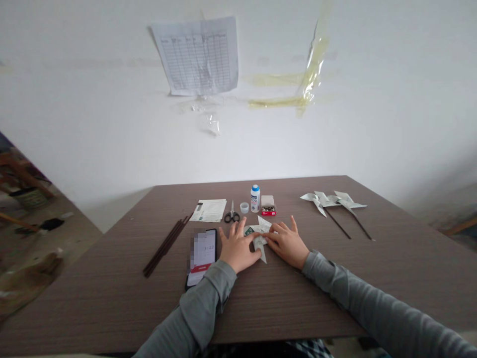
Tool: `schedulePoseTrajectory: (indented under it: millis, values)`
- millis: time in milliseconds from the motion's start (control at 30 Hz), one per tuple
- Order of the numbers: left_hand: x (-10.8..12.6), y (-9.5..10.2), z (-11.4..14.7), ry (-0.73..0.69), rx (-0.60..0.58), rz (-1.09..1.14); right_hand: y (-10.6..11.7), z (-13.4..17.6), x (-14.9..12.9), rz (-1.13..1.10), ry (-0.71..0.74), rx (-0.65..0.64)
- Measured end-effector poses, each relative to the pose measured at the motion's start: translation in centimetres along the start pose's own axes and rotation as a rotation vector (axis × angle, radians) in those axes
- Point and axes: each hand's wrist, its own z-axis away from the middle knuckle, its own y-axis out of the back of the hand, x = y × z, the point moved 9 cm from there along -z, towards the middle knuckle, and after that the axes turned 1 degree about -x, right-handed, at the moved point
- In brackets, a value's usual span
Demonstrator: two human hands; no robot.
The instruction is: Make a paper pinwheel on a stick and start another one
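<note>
A folded paper pinwheel [262, 252] lies on the table between my hands, its pale points sticking out around my fingers. My left hand [239, 247] grips it from the left with thumb and index finger, the other fingers spread. From the right, my right hand [288, 244] pinches the paper near the pinwheel's middle, its little finger raised. My fingers cover part of the folds at the centre. Just beyond stand a white glue bottle [255, 200] with a blue cap, a small clear cup [244, 207] and a red open box of pins [268, 207].
Black-handled scissors [231, 215] and paper sheets [209, 210] lie left of the cup. A phone [203, 256] and several dark sticks [164, 248] are farther left. At right, finished pinwheels [328, 200] on sticks rest on the brown table [290, 308]. A white wall [112, 124] stands behind.
</note>
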Motion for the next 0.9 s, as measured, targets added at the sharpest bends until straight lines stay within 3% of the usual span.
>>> schedulePoseTrajectory:
  millis: [533, 900]
  values:
    - [0.2, 0.5, 0.2, -0.020, 0.041, 0.022, -0.4, 0.0, 0.1, 0.004, -0.024, -0.047]
    - [0.0, -0.6, -0.4, -0.008, -0.077, -0.040, -0.7, 0.3, 0.9, -0.021, -0.033, -0.015]
